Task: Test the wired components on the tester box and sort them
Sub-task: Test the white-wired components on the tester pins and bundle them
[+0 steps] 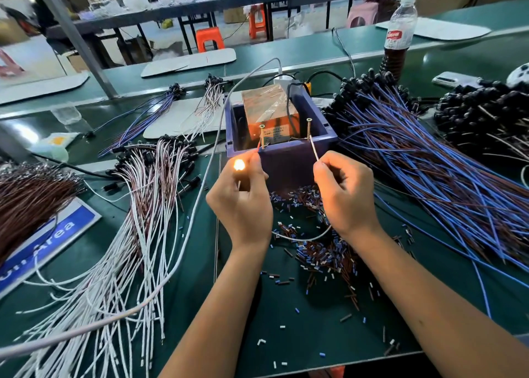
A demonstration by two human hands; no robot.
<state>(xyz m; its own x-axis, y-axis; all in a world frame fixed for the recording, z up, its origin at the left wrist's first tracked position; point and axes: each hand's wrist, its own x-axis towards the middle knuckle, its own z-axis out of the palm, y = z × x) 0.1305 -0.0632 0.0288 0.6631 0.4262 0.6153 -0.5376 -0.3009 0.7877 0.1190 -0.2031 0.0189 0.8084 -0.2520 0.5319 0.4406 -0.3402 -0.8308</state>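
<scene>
The blue tester box stands at the centre of the green bench, with two upright brass screws, one on the left and one on the right, on its front rim. My left hand grips a wired component whose lamp glows orange; its red lead reaches the left screw. My right hand pinches the white lead and holds its tip against the right screw. The lead loops under both wrists.
White-and-brown wired components lie in a heap to the left, blue-and-brown ones to the right. Cut insulation bits litter the mat below the box. A bottle and a phone stand at the back right. A thick white cable crosses the left side.
</scene>
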